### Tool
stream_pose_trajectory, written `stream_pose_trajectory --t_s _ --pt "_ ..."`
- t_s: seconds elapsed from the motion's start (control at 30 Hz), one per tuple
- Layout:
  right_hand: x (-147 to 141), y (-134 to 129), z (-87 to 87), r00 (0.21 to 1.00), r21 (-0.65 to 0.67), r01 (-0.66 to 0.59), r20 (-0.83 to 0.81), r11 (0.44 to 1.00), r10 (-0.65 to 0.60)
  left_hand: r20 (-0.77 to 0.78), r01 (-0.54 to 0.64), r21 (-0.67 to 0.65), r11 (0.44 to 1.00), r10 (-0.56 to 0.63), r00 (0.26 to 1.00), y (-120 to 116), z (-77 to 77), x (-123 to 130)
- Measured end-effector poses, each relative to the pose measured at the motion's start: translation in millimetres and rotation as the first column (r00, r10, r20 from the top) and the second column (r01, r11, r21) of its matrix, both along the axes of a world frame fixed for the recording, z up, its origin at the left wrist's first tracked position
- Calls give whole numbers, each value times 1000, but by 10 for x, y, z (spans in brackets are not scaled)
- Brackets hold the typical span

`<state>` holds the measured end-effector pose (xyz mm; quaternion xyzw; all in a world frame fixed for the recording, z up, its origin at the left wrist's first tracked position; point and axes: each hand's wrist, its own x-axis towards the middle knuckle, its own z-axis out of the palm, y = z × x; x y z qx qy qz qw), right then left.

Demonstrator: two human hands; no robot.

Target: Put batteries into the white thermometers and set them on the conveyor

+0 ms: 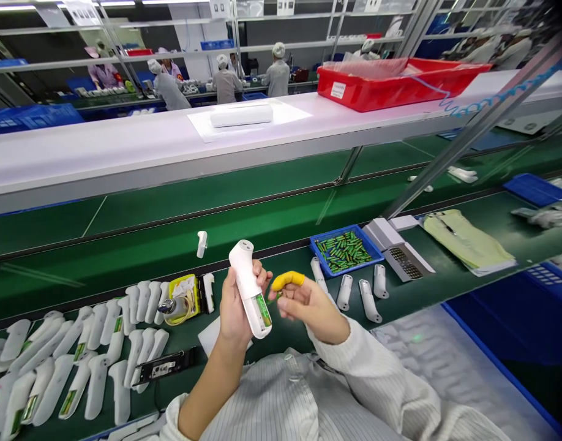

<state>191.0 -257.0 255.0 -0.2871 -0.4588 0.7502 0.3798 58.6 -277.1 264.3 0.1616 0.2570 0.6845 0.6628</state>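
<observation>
My left hand [237, 300] wraps around a white forehead thermometer [248, 278], held tilted with its sensor end up. Its battery compartment lies uncovered, and a green battery [263, 311] shows inside. Just to the right is my right hand [308, 303], a yellow finger cot [288, 280] on its index finger. The fingers are pinched close to the compartment, with a bit of green at the tips that looks like a battery, mostly hidden. A blue tray [324, 265] of loose green batteries sits beyond my right hand.
Many white thermometers [96, 386] lie at left, some showing batteries. Nearby are a yellow box [183, 285] and a black fixture [166, 365]. Several white covers [368, 300] lie right. A shelf [125, 150] with a red bin [354, 92] crosses ahead; people work beyond.
</observation>
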Motion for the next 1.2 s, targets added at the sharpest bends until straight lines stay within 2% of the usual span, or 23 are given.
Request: stream_pose_trajectory --t_s 0.17,0.23,0.33,0.43,0.5,0.6,0.7,0.8,0.93,1.0,1.1,1.2 --pt "45 -2 104 977 20 214 8 977 -214 -59 -105 10 994 106 993 -35 -10 -20" --pt "-23 -37 95 956 36 291 21 956 -292 -76 -103 11 995 103 992 -57 -16 10" --pt "-149 -80 47 935 90 344 65 935 -350 -88 -80 -13 997 78 993 -91 -47 78" --pt "-222 -86 -16 930 108 340 108 934 -351 -103 -144 -28 989 140 985 -113 -100 134" --pt "-229 -66 -57 942 69 312 107 948 -318 -120 -184 -29 983 179 976 -115 -124 154" --pt "-208 -16 -112 952 12 295 85 955 -295 -130 -186 -23 982 181 975 -97 -120 159" --pt "-190 14 -155 961 31 270 60 962 -271 -122 -182 -15 983 179 976 -66 -98 143" --pt "-180 -24 -182 963 130 261 37 956 -268 -129 -215 6 977 214 968 -40 -114 130" --pt "-156 -120 -233 968 374 201 69 906 -243 -175 -342 40 939 343 923 -15 -192 152" --pt "-139 -129 -274 967 428 181 89 885 -241 -211 -389 50 920 391 896 0 -220 174" --pt "-106 -74 -324 955 314 254 72 915 -289 -251 -386 75 920 392 885 21 -221 175" --pt "-57 -1 -330 966 122 239 66 963 -248 -272 -183 74 980 196 942 22 -189 101"
